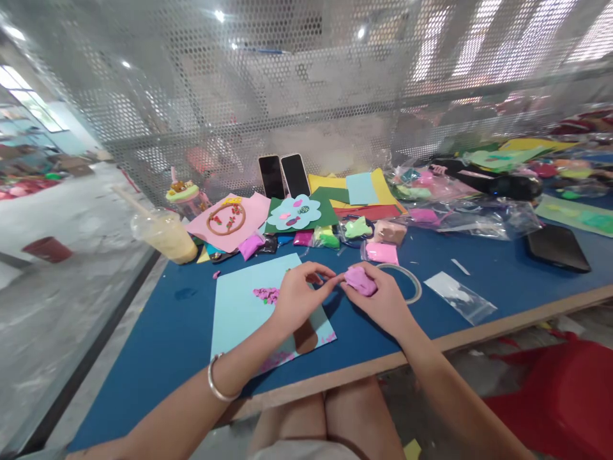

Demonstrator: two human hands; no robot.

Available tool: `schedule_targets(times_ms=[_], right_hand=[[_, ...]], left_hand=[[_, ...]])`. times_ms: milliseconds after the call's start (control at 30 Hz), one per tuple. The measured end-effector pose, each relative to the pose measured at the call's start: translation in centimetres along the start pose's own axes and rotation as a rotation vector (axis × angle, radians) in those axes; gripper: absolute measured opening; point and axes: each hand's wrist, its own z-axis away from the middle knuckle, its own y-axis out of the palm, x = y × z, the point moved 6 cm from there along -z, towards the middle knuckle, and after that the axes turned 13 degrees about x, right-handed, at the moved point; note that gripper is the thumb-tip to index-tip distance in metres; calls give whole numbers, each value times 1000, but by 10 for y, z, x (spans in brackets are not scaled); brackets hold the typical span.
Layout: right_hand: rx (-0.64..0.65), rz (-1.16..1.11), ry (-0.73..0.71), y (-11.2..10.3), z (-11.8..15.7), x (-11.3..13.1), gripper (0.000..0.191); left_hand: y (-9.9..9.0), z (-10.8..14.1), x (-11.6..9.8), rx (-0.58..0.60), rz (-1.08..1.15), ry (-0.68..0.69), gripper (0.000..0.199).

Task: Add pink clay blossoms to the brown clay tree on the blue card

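Observation:
My right hand is wrapped around a lump of pinkish-purple modelling clay. Beside it, my left hand has thumb and fingertips drawn together against the near side of the lump, by the right fingertips; any bit of clay between them is too small to make out. Under the left hand and wrist lies a light blue sheet. It carries a cluster of small purple clay pieces, a brown clay shape and pink specks along its lower edge. The left forearm hides part of the sheet.
A tape roll and a clear zip bag lie right of my hands. Behind are clay packets, a flower-shaped card, a pink sheet and two phones. A drink cup stands left; a black phone lies right.

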Motion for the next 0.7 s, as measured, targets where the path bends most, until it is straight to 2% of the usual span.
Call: schedule_targets(times_ms=[200,367,467,700], right_hand=[[10,-19,-5,3,3,1,19],[-28,-361,148,7,-3,-18,33],[-33,-487,182,10,-3,-24,36],[-66,-482,163,9,-3,-33,39]], left_hand=[[0,0,4,21,22,6,20],[2,2,2,75,45,27,19],[2,3,2,75,55,5,22],[3,3,7,70,-14,84,15]])
